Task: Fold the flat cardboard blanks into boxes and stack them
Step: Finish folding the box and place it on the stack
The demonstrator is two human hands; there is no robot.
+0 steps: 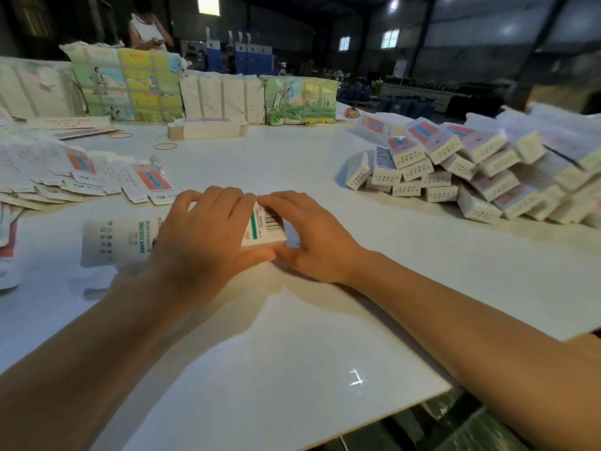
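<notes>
White surface [292,320] carries our work: both hands, left [201,236] and right [309,236], curl round a half-formed box [265,227]. Closing its right end looks next, then the far-right stack [471,164].

A glossy white desk [292,336] carries a heap of folded boxes [471,164] on the right, loose flat blanks [65,177] on the left, wrapped bundles [130,86] along the far side, two rubber bands [166,146], and a half-folded box [130,242] near the middle.
</notes>
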